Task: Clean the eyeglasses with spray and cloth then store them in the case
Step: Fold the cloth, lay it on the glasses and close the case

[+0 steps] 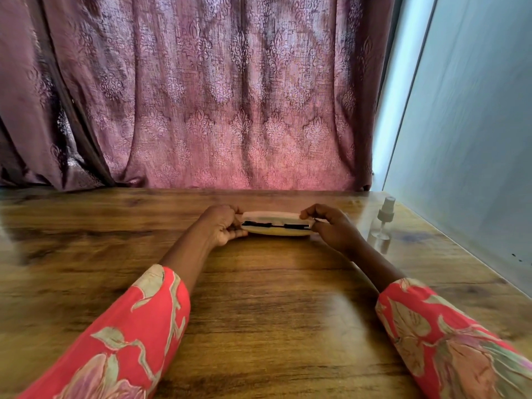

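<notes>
Lying crosswise at frame centre on the wooden worktop (259,298), the cream clamshell glasses case (277,224) is gripped at each end by curled left hand (223,224) and right hand (331,226), equally near; dark eyeglasses (273,225) are glimpsed inside. The clear spray bottle (384,218) stands right.

Cream case (277,224) on table, lid ajar over black eyeglasses (273,225).

My left hand (221,226) curled round one end of the case (276,224), my right hand (331,226) pinching the other — both forearms stretched forward, sleeves at mid-forearm.
</notes>
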